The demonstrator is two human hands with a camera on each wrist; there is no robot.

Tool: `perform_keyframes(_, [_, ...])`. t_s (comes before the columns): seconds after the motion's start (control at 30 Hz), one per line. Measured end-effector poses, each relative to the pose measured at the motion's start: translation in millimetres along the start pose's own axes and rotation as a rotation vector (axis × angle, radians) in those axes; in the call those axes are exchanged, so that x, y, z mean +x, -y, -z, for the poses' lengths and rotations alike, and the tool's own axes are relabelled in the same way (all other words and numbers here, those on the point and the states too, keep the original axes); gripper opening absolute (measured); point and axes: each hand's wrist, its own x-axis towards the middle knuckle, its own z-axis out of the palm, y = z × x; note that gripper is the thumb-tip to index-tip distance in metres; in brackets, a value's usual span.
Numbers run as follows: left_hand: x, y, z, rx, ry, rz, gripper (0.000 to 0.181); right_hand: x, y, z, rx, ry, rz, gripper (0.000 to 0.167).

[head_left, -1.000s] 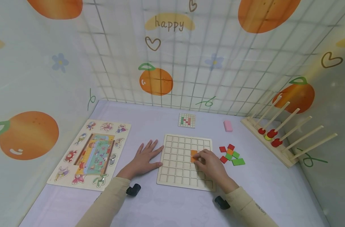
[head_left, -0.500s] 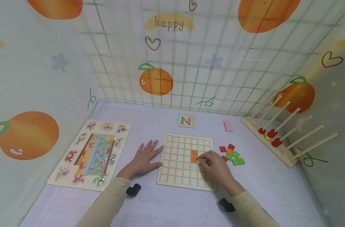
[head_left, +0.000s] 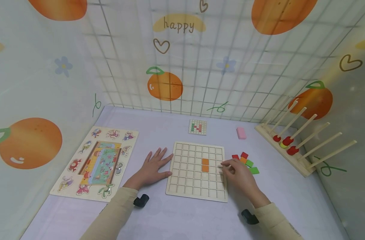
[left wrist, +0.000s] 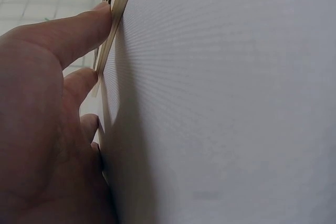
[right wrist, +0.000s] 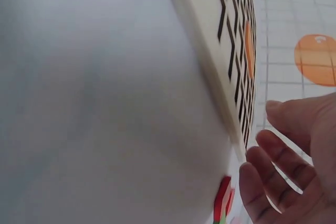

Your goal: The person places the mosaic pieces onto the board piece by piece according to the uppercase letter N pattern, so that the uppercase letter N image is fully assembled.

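Observation:
A wooden grid board [head_left: 188, 183] lies flat on the table with two orange squares [head_left: 205, 165] set one above the other, right of its middle. My left hand [head_left: 151, 167] rests spread beside the board; thumb and index finger touch its left edge, also in the left wrist view [left wrist: 58, 77]. Over the board's right edge hovers my right hand [head_left: 239, 175], fingers loosely bent and holding nothing; the right wrist view shows that hand [right wrist: 294, 156] with a gap between thumb and fingers. Red, orange and green tiles [head_left: 249, 163] lie just beyond it, partly hidden by it.
A small pattern card [head_left: 197, 127] lies behind the board, and a pink block [head_left: 241, 133] to its right. At far right stands a wooden peg rack [head_left: 302, 168] with red and yellow beads. An animal puzzle board [head_left: 59, 188] lies at left. Patterned curtains enclose the table.
My right hand has let go of the lower orange square and moved right, off the board's middle toward the loose tiles, now covering some of them. The left hand has not moved.

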Motion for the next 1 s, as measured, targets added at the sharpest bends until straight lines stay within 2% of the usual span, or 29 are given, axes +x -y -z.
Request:
perform_keyframes(0.13, [-0.3, -1.0, 0.6, -0.003, 0.004, 0.008, 0.076, 0.0, -10, 7, -0.028, -0.015, -0.023, 0.022])
perform_keyframes(0.37, [0.1, 0.2, -0.6, 0.007, 0.007, 0.008, 0.076, 0.8, -26, 21, -0.053, -0.079, 0.008, 0.023])
perform_keyframes(0.73, [0.0, 0.8, -0.8, 0.003, 0.009, 0.014, 0.076, 10.3, -50, 31, -0.128, -0.111, -0.121, 0.029])
perform_keyframes(1.0, [1.2, 3.0, -2.3, 0.009, 0.015, 0.019, 0.077, 18.1, -61, 28, -0.148, -0.119, -0.147, 0.03])
